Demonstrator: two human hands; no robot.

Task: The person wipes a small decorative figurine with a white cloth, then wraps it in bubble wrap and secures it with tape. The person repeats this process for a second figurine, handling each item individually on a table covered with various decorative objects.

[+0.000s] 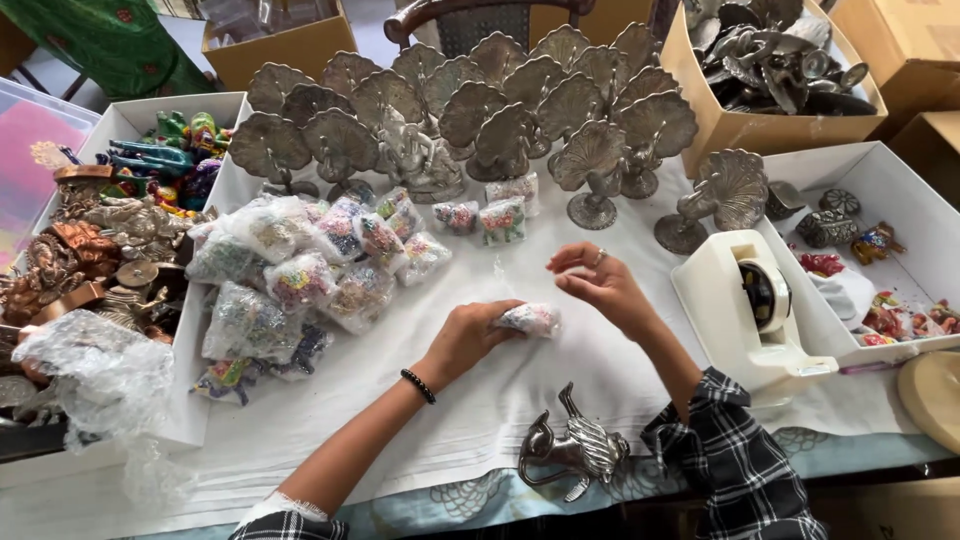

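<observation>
My left hand (pixel 470 335) presses a small figure wrapped in bubble wrap (pixel 532 319) against the white cloth (pixel 480 410) at the table's middle. My right hand (pixel 600 283) hovers just right of it, fingers pinched together, apparently on a piece of clear tape that I can barely make out. A ring is on one finger. A pile of several similar wrapped bundles (pixel 300 280) lies to the left. A white tape dispenser (pixel 745 310) stands to the right of my right hand.
Several silver peacock figures (pixel 500 110) stand at the back. A silver bird figure (pixel 575 450) lies near the front edge. White boxes at left (pixel 140 120) and right (pixel 890 190) hold painted and metal figures. Cardboard boxes (pixel 740 130) sit behind.
</observation>
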